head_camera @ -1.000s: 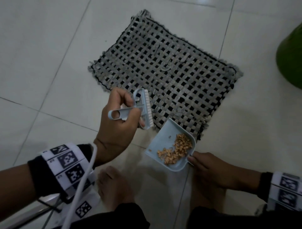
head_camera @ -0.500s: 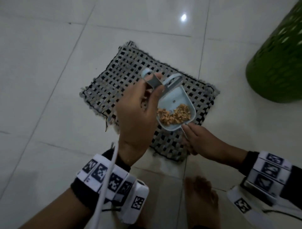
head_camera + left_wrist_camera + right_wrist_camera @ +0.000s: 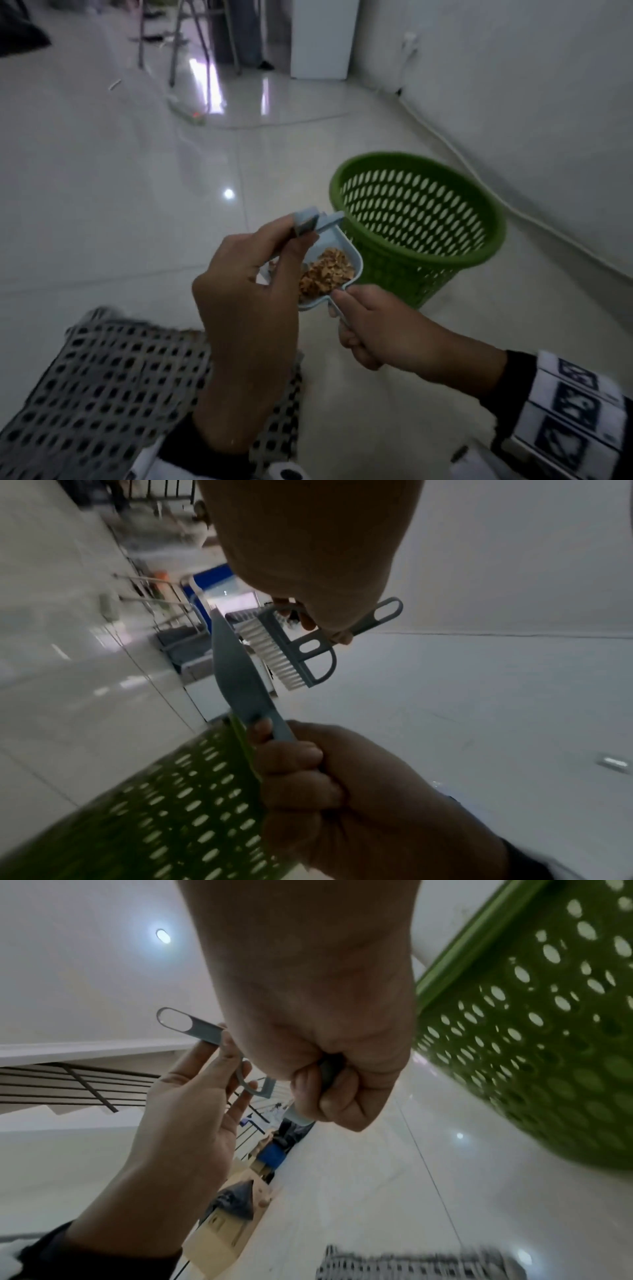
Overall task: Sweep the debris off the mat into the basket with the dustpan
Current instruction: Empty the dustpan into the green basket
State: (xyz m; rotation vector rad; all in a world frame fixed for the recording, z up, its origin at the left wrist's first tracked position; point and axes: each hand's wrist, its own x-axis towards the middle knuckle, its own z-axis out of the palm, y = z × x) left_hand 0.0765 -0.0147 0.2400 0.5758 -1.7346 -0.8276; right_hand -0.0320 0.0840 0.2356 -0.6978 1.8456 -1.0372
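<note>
Beyond the near mat (image 3: 102,377), the right hand (image 3: 387,329) grips the dustpan (image 3: 337,253) handle, keeping the debris (image 3: 325,274) level, the left hand (image 3: 250,294) pinches the brush (image 3: 291,653) alongside, and the basket (image 3: 421,219) stands just beyond, right.

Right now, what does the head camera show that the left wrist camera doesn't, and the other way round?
Only the head view shows the orange debris heaped in the dustpan, the woven mat on the floor and the open mouth of the basket. Only the left wrist view shows the white bristles of the brush, and the dustpan edge-on from below. Both show the left hand holding the brush, the right hand gripping the dustpan handle, and the green perforated basket close by.
</note>
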